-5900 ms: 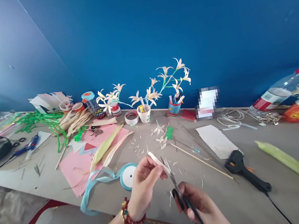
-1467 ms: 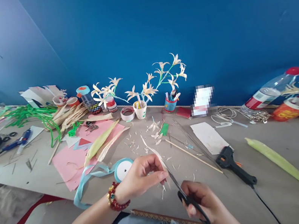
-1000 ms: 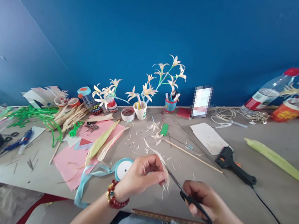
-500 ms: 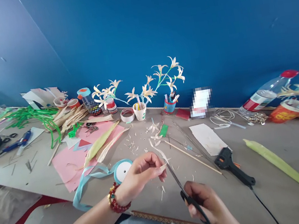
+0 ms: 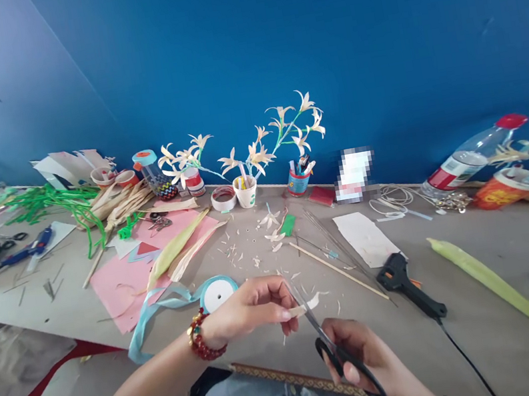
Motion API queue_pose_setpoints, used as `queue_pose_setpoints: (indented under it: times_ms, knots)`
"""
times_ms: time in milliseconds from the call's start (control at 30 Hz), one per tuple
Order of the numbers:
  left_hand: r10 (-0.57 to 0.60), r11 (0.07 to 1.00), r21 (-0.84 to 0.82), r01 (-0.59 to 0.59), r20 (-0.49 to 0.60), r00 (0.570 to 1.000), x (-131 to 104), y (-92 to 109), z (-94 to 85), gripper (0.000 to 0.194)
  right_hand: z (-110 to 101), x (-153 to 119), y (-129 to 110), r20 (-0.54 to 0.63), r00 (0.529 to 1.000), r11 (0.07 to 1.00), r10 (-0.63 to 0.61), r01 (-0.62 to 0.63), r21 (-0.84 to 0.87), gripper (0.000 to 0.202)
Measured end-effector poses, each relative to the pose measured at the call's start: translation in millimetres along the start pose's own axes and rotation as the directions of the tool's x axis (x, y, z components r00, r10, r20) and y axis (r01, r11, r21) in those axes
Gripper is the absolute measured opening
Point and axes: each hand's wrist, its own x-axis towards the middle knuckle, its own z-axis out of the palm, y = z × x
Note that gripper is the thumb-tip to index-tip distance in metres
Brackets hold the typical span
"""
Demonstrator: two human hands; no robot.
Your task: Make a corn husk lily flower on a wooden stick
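My left hand (image 5: pixel 257 307), with red beads at the wrist, pinches a small pale strip of husk (image 5: pixel 298 312). The strip's far end reaches between the blades of the black-handled scissors (image 5: pixel 322 334). Those scissors are in my right hand (image 5: pixel 366 350), their handles parted and the blades slightly apart, pointing up and left. Pale scraps (image 5: pixel 235 247) lie scattered on the table beyond my hands. Beside my left wrist is a spool of light blue ribbon (image 5: pixel 218 295), its loose end trailing left.
A black glue gun (image 5: pixel 411 288) lies right of my hands, near a white card (image 5: pixel 370 238) and a wooden stick (image 5: pixel 340 271). Husk flowers stand in a white cup (image 5: pixel 246 192) by the blue wall. A green husk (image 5: pixel 504 293) lies at right, pink paper (image 5: pixel 117 290) at left.
The scissors' handles have spread and their blades have opened around the strip. The strip, earlier pointing up, now extends to the right. My right hand has shifted slightly.
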Motion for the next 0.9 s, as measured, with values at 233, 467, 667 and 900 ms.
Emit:
queue_pose_setpoints:
  times_ms: [233, 467, 667, 900]
  knots:
    - [-0.049, 0.997, 0.056, 0.048, 0.007, 0.999, 4, 3, -3.9, 0.022, 0, -3, 1, -0.036, 0.999, 0.997, 0.016, -0.019, -0.074, 0.067]
    - [-0.072, 0.992, 0.107, 0.071, 0.005, 0.997, 6, 10, -2.7, 0.023, 0, -4, 2, -0.045, 0.999, 0.996, 0.015, -0.019, -0.092, 0.066]
    - [-0.099, 0.992, 0.084, 0.097, 0.022, 0.995, 7, 11, -3.7, 0.025, -1, -5, 6, -0.078, 0.997, 0.996, 0.003, -0.009, -0.085, 0.067]
    - [-0.037, 0.999, -0.038, 0.034, -0.083, 0.996, 9, 5, -5.2, 0.022, -1, -3, 10, -0.15, 0.988, 0.985, -0.031, 0.004, -0.173, 0.067]
